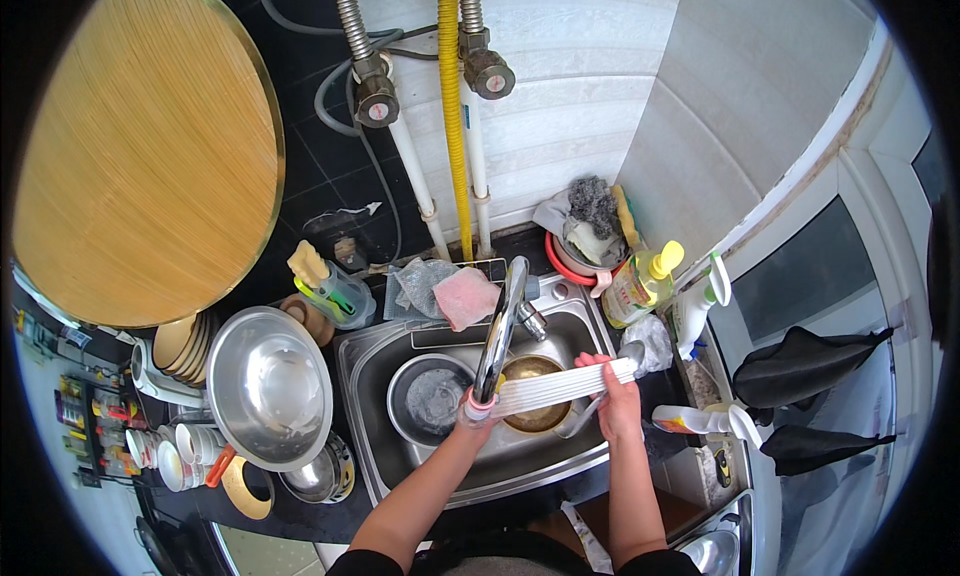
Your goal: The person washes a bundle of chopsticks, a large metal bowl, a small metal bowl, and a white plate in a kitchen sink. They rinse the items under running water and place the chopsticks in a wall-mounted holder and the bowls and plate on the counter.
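Over the sink [355, 416], a bundle of long white sticks [555, 388], which look like chopsticks, lies side by side between my hands. My left hand [474, 422] is closed round their left end, just under the faucet [497, 341] spout, which partly hides it. Curled about the right end is my right hand [620, 401], thumb and fingers gripping. A rounded metal end, perhaps a spoon's, shows past it. Below the sticks sits a gold-toned metal bowl [535, 368], partly covered. Left of it, a grey metal basin [405, 396] contains cloudy water.
Sponges and cloths [465, 298] line the sink's back edge. At right stand a yellow-capped detergent bottle [637, 286] and a spray bottle [693, 311]. A large steel bowl [270, 388] and stacked cups [190, 451] crowd the left counter. A round wooden board [145, 156] rises behind.
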`<state>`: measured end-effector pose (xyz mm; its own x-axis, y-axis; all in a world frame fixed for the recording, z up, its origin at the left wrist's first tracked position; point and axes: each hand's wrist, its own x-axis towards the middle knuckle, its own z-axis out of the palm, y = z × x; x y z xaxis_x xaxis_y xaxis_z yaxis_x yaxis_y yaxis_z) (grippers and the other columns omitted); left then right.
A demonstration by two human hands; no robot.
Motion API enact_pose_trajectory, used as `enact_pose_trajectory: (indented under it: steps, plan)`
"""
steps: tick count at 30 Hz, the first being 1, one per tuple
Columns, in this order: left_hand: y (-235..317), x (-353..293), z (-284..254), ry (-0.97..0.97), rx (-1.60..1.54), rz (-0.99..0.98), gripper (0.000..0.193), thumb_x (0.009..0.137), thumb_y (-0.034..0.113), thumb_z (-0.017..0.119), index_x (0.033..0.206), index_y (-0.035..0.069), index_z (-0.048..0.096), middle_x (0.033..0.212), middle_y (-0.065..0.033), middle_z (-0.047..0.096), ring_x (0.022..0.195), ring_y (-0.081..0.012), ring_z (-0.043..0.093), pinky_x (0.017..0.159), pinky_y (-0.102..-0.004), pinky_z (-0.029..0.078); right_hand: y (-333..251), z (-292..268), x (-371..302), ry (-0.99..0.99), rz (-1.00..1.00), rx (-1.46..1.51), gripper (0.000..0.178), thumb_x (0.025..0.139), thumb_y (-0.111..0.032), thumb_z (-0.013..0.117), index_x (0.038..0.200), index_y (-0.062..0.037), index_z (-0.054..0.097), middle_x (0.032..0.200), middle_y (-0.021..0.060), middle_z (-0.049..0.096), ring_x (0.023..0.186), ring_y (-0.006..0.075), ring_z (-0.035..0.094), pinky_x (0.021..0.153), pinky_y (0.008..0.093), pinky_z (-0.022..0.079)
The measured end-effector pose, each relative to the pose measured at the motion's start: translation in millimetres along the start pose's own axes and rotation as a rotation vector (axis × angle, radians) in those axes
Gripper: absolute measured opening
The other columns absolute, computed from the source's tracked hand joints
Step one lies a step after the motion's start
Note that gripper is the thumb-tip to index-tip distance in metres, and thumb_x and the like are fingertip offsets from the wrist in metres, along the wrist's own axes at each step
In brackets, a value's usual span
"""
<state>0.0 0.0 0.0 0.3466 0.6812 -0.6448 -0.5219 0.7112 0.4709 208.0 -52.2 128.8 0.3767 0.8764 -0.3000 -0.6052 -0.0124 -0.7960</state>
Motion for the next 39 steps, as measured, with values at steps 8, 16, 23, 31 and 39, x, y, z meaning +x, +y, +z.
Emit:
enact_pose_trajectory:
  steps: [8,16,23,31,39]
  plan:
    - [37,-13,30,-0.021,0.028,0.183,0.017,0.08,0.016,0.053,0.094,0.006,0.053,0.083,-0.0039,0.057,0.073,-0.0136,0.055,0.058,-0.0296,0.046,13,-4,7,0.05,0.01,0.15,0.028,0.089,-0.018,0.043,0.11,0.0009,0.043,0.11,0.0184,0.052,0.103,0.0266,0.052,0.074,0.028,0.045]
    - [77,-57,-63,0.035,0.08,0.064,0.032,0.082,0.015,0.044,0.101,-0.009,0.051,0.099,-0.0184,0.057,0.092,-0.0278,0.055,0.083,-0.0369,0.043,85,20,21,-0.097,0.306,0.246,0.028,0.089,-0.015,0.042,0.11,0.0031,0.042,0.111,0.0188,0.051,0.106,0.0309,0.049,0.092,0.0391,0.039]
    - [115,-105,-83,-0.244,0.245,-0.487,0.042,0.083,0.019,0.042,0.114,-0.009,0.042,0.111,-0.0203,0.052,0.101,-0.0291,0.053,0.089,-0.0356,0.04,141,24,38,-0.237,0.549,0.189,0.029,0.088,-0.015,0.042,0.105,0.0077,0.047,0.106,0.0166,0.054,0.099,0.0262,0.054,0.082,0.0342,0.046]
    - [119,-94,-45,-0.584,0.741,-0.755,0.045,0.083,0.02,0.054,0.119,-0.003,0.04,0.094,-0.014,0.058,0.083,-0.0221,0.06,0.072,-0.0305,0.049,150,41,23,-0.172,0.548,0.175,0.027,0.087,-0.012,0.042,0.108,0.0041,0.044,0.103,0.0174,0.055,0.101,0.0303,0.052,0.084,0.0382,0.046]
    - [100,-108,-50,-0.45,0.714,-0.7,0.03,0.08,0.017,0.058,0.103,-0.001,0.051,0.08,-0.0071,0.058,0.071,-0.0174,0.06,0.066,-0.0299,0.05,167,46,12,-0.137,0.399,0.218,0.022,0.085,-0.006,0.044,0.107,-0.0026,0.047,0.096,0.0111,0.058,0.087,0.0202,0.058,0.077,0.0326,0.048]
